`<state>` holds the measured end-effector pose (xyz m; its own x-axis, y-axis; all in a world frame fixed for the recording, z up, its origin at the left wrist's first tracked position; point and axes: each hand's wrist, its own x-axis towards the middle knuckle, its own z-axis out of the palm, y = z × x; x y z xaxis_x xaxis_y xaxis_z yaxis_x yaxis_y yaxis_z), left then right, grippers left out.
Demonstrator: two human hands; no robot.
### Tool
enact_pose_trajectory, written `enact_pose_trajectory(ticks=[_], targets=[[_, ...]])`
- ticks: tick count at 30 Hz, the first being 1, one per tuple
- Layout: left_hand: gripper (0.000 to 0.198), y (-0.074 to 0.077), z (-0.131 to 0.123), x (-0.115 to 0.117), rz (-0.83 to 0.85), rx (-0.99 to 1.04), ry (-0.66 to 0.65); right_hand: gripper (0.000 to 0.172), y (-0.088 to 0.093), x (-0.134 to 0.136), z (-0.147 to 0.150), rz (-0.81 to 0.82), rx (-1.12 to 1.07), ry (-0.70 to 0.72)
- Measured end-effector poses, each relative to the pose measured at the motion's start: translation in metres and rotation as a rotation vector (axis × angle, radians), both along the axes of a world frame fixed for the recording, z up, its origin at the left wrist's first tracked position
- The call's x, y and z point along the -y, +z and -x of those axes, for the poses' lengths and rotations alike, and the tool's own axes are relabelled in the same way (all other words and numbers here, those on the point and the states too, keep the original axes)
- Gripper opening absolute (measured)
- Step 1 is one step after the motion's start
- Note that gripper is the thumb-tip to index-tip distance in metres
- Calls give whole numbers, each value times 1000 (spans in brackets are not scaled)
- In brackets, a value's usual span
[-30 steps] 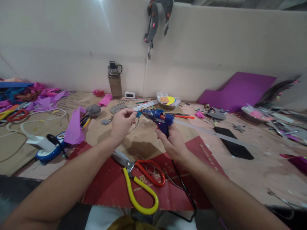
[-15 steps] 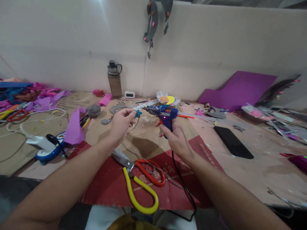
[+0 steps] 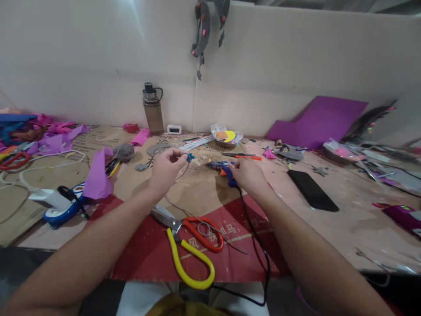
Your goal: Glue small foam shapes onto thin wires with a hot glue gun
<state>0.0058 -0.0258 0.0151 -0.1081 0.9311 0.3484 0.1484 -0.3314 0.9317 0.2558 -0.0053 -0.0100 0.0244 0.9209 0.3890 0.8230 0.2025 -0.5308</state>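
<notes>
My left hand (image 3: 168,169) pinches a small blue piece (image 3: 190,157), with a thin grey cord hanging down from it. Right of it, my right hand (image 3: 248,174) has its fingers on the handle of a blue glue gun (image 3: 230,175), which lies low over the cardboard with its nozzle toward the left. A black cable runs down from the gun. Below my hands, large scissors (image 3: 176,224) with one red and one yellow handle lie on the red part of the cardboard (image 3: 138,250).
A bottle (image 3: 153,112) and a small white clock (image 3: 174,129) stand by the wall. A black phone (image 3: 312,190) lies right, a blue power strip (image 3: 64,213) left. Grey yarn (image 3: 124,152), purple felt (image 3: 320,123) and a filled dish (image 3: 226,139) lie around.
My right hand has lowered and turned the glue gun, and its fingers now sit on top of the handle. A black pen and an orange stick behind it are now uncovered. The view has shifted slightly.
</notes>
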Motion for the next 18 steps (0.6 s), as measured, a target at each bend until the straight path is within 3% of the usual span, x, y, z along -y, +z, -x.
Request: enact_pose_trajectory(ticks=[2,4,6,8,11,14,18], targets=[[12,1,1,2,-68,-114,66,22,9,12,13,-63,-102,0],[10,3,1,4,-144,-215,114,17,15,23,36,-57,-394,163],[7,6,1,7,-255,-299,147,30,18,31,62,36,-727,361],[4,9,1,10,-348,-359,169,46,20,34,86,138,-1004,474],[4,13,2,9,-348,-370,187,61,22,35,108,331,-1228,583],[8,13,4,6,-266,-272,189,57,24,35,112,327,-1214,545],[14,8,5,0,-84,-68,75,30,24,34,104,70,-871,438]])
